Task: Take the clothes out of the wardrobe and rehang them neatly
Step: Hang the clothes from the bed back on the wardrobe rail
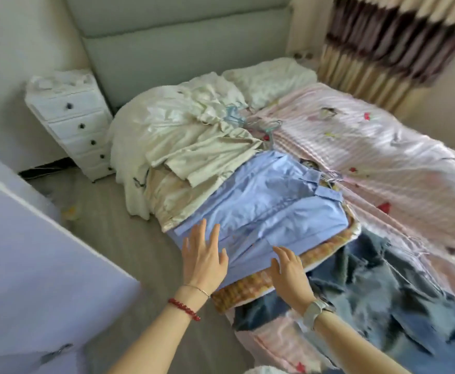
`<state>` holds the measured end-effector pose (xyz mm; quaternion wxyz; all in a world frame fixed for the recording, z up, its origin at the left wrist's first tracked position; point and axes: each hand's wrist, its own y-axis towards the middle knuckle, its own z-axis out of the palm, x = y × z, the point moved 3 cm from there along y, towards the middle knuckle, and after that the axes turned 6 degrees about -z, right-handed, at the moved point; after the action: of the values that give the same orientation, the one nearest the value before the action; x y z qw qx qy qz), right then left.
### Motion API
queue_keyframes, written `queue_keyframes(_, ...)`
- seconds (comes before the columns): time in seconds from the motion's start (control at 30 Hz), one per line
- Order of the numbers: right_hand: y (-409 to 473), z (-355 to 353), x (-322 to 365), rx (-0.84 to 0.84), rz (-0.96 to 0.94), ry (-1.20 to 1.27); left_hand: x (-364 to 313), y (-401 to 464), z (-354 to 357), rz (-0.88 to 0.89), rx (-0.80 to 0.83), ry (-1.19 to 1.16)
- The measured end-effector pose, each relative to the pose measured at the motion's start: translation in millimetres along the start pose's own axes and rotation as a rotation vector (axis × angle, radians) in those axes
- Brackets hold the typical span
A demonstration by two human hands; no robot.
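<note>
A light blue shirt [269, 209] lies spread on top of a pile of clothes at the near edge of the bed, its collar on a wire hanger [331, 178]. My left hand [203, 255] hovers with straight, spread fingers over the shirt's lower hem. My right hand [288, 268] is also open, fingers relaxed, at the hem beside it. Cream and white garments [194, 141] are heaped behind the blue shirt, with pale blue hangers [233, 116] among them. A dark blue denim garment [388, 287] lies to the right.
The bed carries a pink striped cover [383, 147] and a pillow [269, 79]. A white chest of drawers [72, 120] stands at the left of the headboard. A white wardrobe door [32, 252] juts in at the near left. Grey floor [118, 238] runs between door and bed.
</note>
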<state>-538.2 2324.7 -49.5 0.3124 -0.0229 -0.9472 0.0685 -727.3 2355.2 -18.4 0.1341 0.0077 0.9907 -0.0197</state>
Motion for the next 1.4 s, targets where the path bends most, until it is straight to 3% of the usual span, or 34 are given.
queue_keyframes(0.37, -50.8, -117.8, -305.6, -0.261, 0.667, 0.123, -314.6, 73.6, 166.7, 0.619, 0.383, 0.153)
queue_keyframes(0.5, -55.5, -141.8, -402.6, -0.271, 0.814, 0.092, -394.6, 107.4, 233.3, 0.741, 0.464, 0.23)
queue_keyframes(0.63, -35.9, -147.3, -471.8, -0.234, 0.829, -0.006, -439.4, 143.1, 297.2, 0.838, 0.464, 0.394)
queue_keyframes(0.77, -22.6, -127.6, -506.2, -0.114, 0.871, -0.011, -457.1, 157.9, 345.5, 0.908, 0.509, 0.582)
queue_keyframes(0.9, -23.1, -119.6, -519.3, -0.085, 0.872, -0.056, -465.6, 161.6, 371.0, 0.814, 0.648, 0.584)
queue_keyframes(1.0, -23.0, -126.4, -526.3, -0.129, 0.842, -0.063, -475.9, 165.6, 371.6, 0.842, 0.572, 0.548)
queue_keyframes(1.1, -25.1, -130.3, -532.0, -0.135, 0.851, -0.02, -481.4, 168.4, 366.0, 0.881, 0.597, 0.447)
queue_keyframes(1.23, -36.9, -136.2, -523.0, -0.278, 0.845, -0.043, -478.4, 161.6, 343.8, 0.927, 0.633, 0.233)
queue_keyframes(1.4, -66.1, -153.3, -496.4, -0.431, 0.694, -0.098, -471.3, 136.3, 304.2, 0.91, 0.626, 0.027)
